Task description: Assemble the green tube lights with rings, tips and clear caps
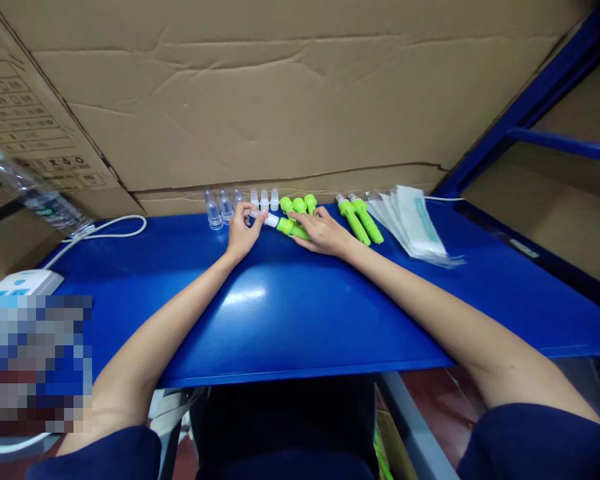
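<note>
Both arms reach forward, slightly bent: left arm [185,303] from 7 o'clock, right arm [430,300] from 4. Left hand [245,233] fingers pinch the pale end, right hand [327,233] fingers grasp the body of one green tube [285,227], table's [305,300] 12 o'clock. Clear caps [213,212]: three, 10–11. White caps [265,200]: three, 11–12. Green heads [299,205]: three, 12. Green sticks [353,220]: two, 1.

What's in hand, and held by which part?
A green tube with a white collar: the left hand pinches its pale tip end, the right hand holds the green body from the other end.
</note>
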Demonstrator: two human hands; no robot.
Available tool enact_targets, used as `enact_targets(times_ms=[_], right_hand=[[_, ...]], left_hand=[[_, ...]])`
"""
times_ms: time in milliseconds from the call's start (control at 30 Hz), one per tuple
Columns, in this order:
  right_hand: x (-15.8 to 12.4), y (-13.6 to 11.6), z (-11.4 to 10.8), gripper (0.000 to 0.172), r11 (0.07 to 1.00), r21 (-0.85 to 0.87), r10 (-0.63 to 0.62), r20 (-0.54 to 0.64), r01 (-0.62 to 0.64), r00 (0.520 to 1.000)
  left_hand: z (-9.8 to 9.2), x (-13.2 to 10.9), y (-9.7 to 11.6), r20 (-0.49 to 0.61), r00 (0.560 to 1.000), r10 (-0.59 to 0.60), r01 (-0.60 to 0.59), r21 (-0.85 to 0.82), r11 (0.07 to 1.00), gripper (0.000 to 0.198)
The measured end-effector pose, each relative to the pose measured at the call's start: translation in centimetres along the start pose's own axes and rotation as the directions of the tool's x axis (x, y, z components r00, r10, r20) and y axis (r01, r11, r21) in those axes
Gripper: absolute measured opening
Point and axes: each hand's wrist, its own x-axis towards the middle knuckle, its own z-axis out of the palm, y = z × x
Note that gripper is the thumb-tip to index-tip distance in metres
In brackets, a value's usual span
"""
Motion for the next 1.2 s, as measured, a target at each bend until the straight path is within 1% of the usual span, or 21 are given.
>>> enact_targets(times_ms=[267,400,467,600,733,833,967,1133,1200], right_hand=[[-0.1,0.1,-0.1,0.054,1.000,0.005,-0.014,-0.012,0.014,1.000],[-0.1,0.0,-0.1,0.054,1.000,0.010,-0.009,-0.008,0.009,1.000],[-0.1,0.0,0.0,0.053,1.000,0.003,-0.014,-0.011,0.014,1.000],[-0.2,0.0,0.2,0.052,0.999,0.009,-0.036,0.011,0.036,0.999],[-0.3,-0.1,0.2,0.053,0.999,0.010,-0.045,0.021,0.044,0.999],[-0.2,-0.2,-0.1,0.055,0.997,-0.040,-0.064,0.035,0.066,0.997],[-0.1,-0.5,-0.6,0.053,0.988,-0.105,-0.100,0.088,0.109,0.991],[0.1,-0.8,-0.8,0.053,0.981,-0.144,-0.113,0.113,0.129,0.987],[0.2,-1.0,-1.0,0.052,0.983,-0.150,-0.089,0.102,0.104,0.991]], left_hand=[[0.0,0.0,0.0,0.018,0.999,0.035,-0.035,-0.027,0.999,0.028],[0.0,-0.1,0.4,0.036,0.999,0.033,-0.033,-0.008,0.999,0.029],[-0.1,-0.4,0.9,0.077,0.994,0.078,-0.076,-0.025,0.997,0.033],[-0.3,-0.8,1.8,0.176,0.970,0.169,-0.164,-0.044,0.986,0.039],[-0.6,-0.9,2.0,0.237,0.954,0.183,-0.171,-0.067,0.983,0.038],[-0.7,-1.0,1.9,0.279,0.939,0.199,-0.186,-0.074,0.980,0.035],[-0.7,-1.1,1.9,0.286,0.928,0.238,-0.225,-0.078,0.971,0.031],[-0.8,-1.1,1.8,0.318,0.928,0.196,-0.190,-0.048,0.981,0.040],[-0.7,-1.0,1.6,0.305,0.939,0.157,-0.156,-0.027,0.987,0.044]])
